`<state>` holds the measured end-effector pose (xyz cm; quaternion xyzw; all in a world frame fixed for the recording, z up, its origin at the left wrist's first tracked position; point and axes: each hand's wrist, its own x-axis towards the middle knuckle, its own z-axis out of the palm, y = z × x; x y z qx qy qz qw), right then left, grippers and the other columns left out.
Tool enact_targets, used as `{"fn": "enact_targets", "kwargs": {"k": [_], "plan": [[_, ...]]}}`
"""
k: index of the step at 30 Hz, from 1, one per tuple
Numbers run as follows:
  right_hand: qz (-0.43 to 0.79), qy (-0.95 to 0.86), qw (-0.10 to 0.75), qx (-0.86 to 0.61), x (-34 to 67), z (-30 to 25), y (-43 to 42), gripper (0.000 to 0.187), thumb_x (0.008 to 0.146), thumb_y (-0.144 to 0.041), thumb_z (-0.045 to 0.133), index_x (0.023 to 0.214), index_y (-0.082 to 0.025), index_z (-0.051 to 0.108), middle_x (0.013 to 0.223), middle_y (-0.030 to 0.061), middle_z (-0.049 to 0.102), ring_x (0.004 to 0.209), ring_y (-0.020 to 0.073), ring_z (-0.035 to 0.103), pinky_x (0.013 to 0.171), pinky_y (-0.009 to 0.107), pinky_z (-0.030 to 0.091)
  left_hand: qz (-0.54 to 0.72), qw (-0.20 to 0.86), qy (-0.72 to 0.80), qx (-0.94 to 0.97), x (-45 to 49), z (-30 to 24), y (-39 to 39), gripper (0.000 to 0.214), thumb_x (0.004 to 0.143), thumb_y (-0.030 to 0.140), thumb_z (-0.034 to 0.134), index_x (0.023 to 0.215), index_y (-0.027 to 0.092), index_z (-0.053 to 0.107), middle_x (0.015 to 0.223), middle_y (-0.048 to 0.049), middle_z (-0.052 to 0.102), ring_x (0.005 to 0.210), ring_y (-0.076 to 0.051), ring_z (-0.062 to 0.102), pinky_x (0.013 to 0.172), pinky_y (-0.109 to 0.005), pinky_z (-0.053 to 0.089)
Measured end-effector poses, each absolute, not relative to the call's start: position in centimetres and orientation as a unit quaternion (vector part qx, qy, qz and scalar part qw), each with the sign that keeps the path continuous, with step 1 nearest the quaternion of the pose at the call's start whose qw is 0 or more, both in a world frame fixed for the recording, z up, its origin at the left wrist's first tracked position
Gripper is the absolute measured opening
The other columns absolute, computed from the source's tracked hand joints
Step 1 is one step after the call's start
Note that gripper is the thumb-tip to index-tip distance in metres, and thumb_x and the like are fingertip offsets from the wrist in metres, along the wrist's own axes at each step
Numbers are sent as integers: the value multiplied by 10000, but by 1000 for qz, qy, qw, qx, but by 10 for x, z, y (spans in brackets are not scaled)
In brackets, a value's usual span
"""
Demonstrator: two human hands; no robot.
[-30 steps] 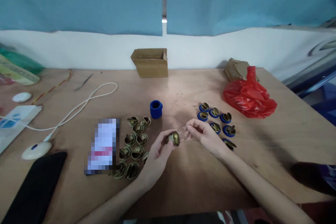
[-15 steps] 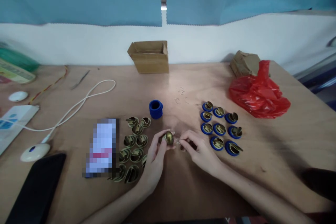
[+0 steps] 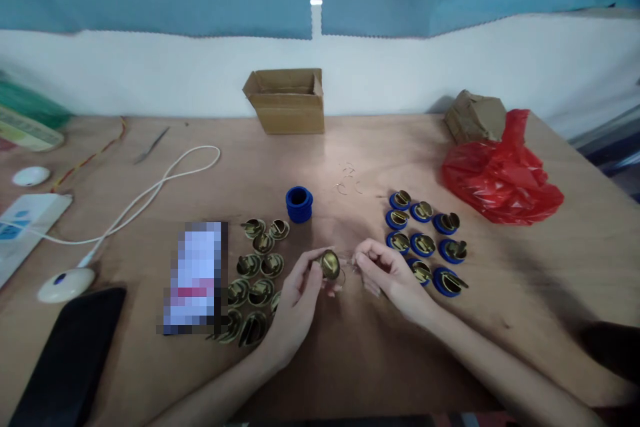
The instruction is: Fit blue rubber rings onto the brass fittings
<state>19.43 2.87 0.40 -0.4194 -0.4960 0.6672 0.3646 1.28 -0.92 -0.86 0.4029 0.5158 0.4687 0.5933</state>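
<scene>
My left hand (image 3: 300, 297) is closed around a round brass-coloured metal part (image 3: 330, 265), its domed face turned up toward me. A thin wire ring or curve seems to show at the part's lower right edge. Just to the right, my right hand (image 3: 387, 277) has thumb and forefinger pinched together; whatever is between them is too small and blurred to name. Several similar brass parts (image 3: 260, 292) with raised flaps lie left of my left hand. Beyond my right hand, several more brass parts sit in blue rings (image 3: 447, 282).
A stack of blue rings (image 3: 299, 205) stands ahead of my left hand, with thin wire pieces (image 3: 343, 187) to its right. Around lie an open cardboard box (image 3: 290, 113), a red plastic bag (image 3: 503, 180), a phone with a blurred screen (image 3: 195, 273), a black phone-like slab (image 3: 70, 353) and a white cable (image 3: 150, 197).
My right hand has drawn slightly away from the brass part, up and to the right. The left hand has turned the part a little. The whole view has shifted slightly.
</scene>
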Motion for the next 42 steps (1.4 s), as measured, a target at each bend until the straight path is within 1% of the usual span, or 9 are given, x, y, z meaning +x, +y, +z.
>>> {"fn": "enact_targets", "kwargs": {"k": [2, 6, 9, 17, 20, 23, 30, 36, 42], "plan": [[739, -432, 350, -380, 195, 2, 28, 323, 952, -509, 612, 849, -220, 512, 534, -107, 386, 405, 72, 314, 410, 211, 291, 468, 579, 508, 434, 12, -7, -9, 328, 962, 460, 588, 1177, 216, 629, 964, -36, 681, 745, -140, 660, 694, -252, 563], [778, -423, 329, -330, 194, -2, 26, 327, 970, -495, 599, 859, -199, 518, 596, -68, 525, 463, 78, 474, 481, 216, 399, 479, 568, 473, 473, 9, -6, -8, 248, 954, 369, 610, 1153, 223, 633, 1125, -79, 694, 913, -182, 687, 733, -261, 592], [776, -436, 322, -324, 193, -1, 27, 340, 963, -501, 609, 842, -192, 530, 660, -45, 549, 552, 90, 519, 553, 232, 445, 476, 568, 457, 492, 8, -6, -8, 218, 956, 318, 602, 1147, 221, 641, 1140, -92, 697, 978, -202, 689, 766, -278, 603], [714, -513, 290, -378, 191, 14, 25, 404, 907, -572, 643, 813, -205, 502, 680, -53, 509, 581, 94, 479, 585, 249, 395, 467, 580, 448, 494, 9, -1, -9, 225, 948, 286, 604, 1165, 238, 641, 1199, -92, 695, 1026, -215, 694, 828, -309, 606], [706, -529, 286, -374, 191, 16, 24, 421, 896, -587, 647, 800, -206, 496, 710, -43, 521, 587, 96, 475, 578, 254, 384, 476, 568, 445, 503, 11, 0, -11, 225, 960, 267, 585, 1178, 241, 638, 1209, -88, 693, 1049, -208, 691, 894, -319, 591], [703, -538, 286, -367, 192, 15, 24, 420, 902, -584, 642, 799, -202, 500, 709, -40, 515, 593, 98, 475, 581, 255, 388, 485, 558, 429, 520, 13, -1, -13, 230, 969, 231, 568, 1191, 244, 626, 1229, -86, 682, 1127, -205, 668, 968, -318, 561], [704, -534, 298, -360, 193, 13, 25, 400, 908, -563, 644, 808, -207, 489, 733, -34, 514, 623, 107, 482, 587, 249, 421, 487, 552, 428, 525, 12, 3, -14, 200, 986, 235, 540, 1159, 234, 641, 1256, -93, 665, 1178, -215, 642, 1010, -327, 535], [695, -548, 304, -352, 190, 12, 22, 370, 911, -518, 663, 809, -212, 480, 780, -10, 568, 673, 124, 520, 606, 259, 447, 490, 517, 448, 540, 12, 0, -13, 199, 998, 250, 521, 1140, 222, 658, 1171, -89, 699, 1086, -206, 671, 892, -294, 579], [682, -553, 323, -352, 190, 6, 18, 354, 962, -500, 595, 804, -214, 460, 732, -16, 563, 646, 124, 538, 603, 263, 442, 512, 522, 435, 526, 13, -5, -15, 189, 978, 193, 547, 1127, 247, 650, 1123, -57, 695, 1062, -175, 675, 812, -235, 587]]}}
